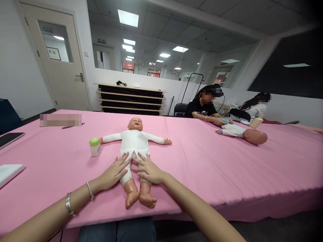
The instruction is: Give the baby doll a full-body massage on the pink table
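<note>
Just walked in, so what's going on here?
The person's left hand and right hand lie spread on the legs of a white cloth-bodied baby doll, face up on a pink-covered table. A translucent jar with a green lid stands beside the doll's arm. A co-worker in black holds something light blue by another doll.

A doll (135, 141) lay on the table (196, 178), head far, feet near, the left hand (114, 173) on its left-side leg, the right hand (148, 170) on the other. A jar (95, 148) stood just left. Far right, a second doll (254, 136) lay before a co-worker (202, 107); shelves (131, 99) stood behind the table.
</note>
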A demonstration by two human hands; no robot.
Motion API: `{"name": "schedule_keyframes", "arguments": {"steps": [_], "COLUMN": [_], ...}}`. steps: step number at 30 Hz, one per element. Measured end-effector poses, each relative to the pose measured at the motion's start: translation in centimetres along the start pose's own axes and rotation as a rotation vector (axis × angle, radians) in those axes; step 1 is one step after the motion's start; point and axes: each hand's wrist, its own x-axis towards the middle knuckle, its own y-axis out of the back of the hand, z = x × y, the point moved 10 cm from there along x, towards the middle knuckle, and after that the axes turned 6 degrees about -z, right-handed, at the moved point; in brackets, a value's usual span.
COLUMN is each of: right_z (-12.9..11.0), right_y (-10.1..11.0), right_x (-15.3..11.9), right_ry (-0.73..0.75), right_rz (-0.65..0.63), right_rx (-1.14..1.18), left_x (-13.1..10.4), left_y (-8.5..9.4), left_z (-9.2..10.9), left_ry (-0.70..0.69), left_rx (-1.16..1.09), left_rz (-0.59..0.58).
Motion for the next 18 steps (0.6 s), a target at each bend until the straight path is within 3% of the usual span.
{"name": "schedule_keyframes", "arguments": {"steps": [3,5,8,10,14,16,18], "right_z": [-1.2,-0.2,3.5,4.4,3.5,2.1,0.6], "right_y": [-0.1,1.1,4.3,4.5,0.8,-0.5,-1.2], "right_x": [-1.9,-1.5,-0.3,0.8,1.3,-0.5,-2.7], "right_ry": [0.099,0.046,-0.132,-0.168,-0.11,-0.05,0.014], "right_rz": [-0.103,-0.037,0.332,0.393,0.132,0.058,0.02], "right_rx": [0.151,0.323,0.369,0.228,0.033,-0.011,-0.035], "left_x": [-1.6,-1.2,0.4,1.4,2.1,0.6,-1.5], "left_y": [0.6,1.8,4.4,5.1,1.0,-0.6,-1.1], "left_z": [0.7,-0.1,-2.5,-2.3,-0.2,1.0,2.0], "left_ry": [-0.059,0.013,0.176,0.189,0.132,0.053,-0.028], "left_rx": [-0.194,-0.388,-0.505,-0.328,0.04,0.095,0.081], "left_rz": [-0.092,-0.062,0.239,0.369,0.137,0.03,-0.021]}}
